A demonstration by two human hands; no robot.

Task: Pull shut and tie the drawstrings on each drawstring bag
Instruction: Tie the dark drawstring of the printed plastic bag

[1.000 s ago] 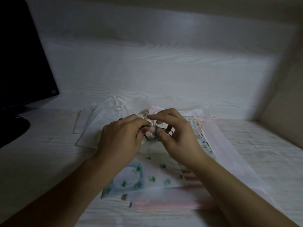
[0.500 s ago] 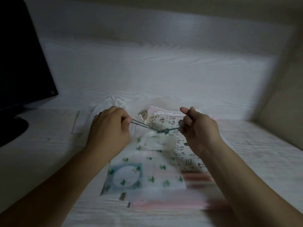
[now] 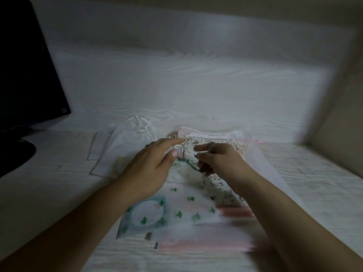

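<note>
A translucent cactus-print bag [image 3: 176, 211] lies in front of me on the white wood-grain desk [image 3: 314, 193], its neck gathered by a teal drawstring [image 3: 188, 163]. My left hand [image 3: 147, 171] hovers over the neck with fingers stretched out and the thumb tip beside the cord's left end. My right hand [image 3: 220, 161] pinches the cord's right end with curled fingers. A cat-print bag [image 3: 220, 185] lies under my right hand, on top of a sheer pink bag [image 3: 261, 160]. A white bag [image 3: 125, 146] with a tied cream cord lies to the left.
A dark monitor [image 3: 25, 65] and its round stand [image 3: 15, 154] occupy the left side. The white back wall [image 3: 196, 75] rises just behind the bags, and a side wall [image 3: 337, 114] closes the right.
My hands, pulled apart with the teal cord taut half a second ago, have come back together over the bag's neck. The cord is slack and my left fingers have straightened.
</note>
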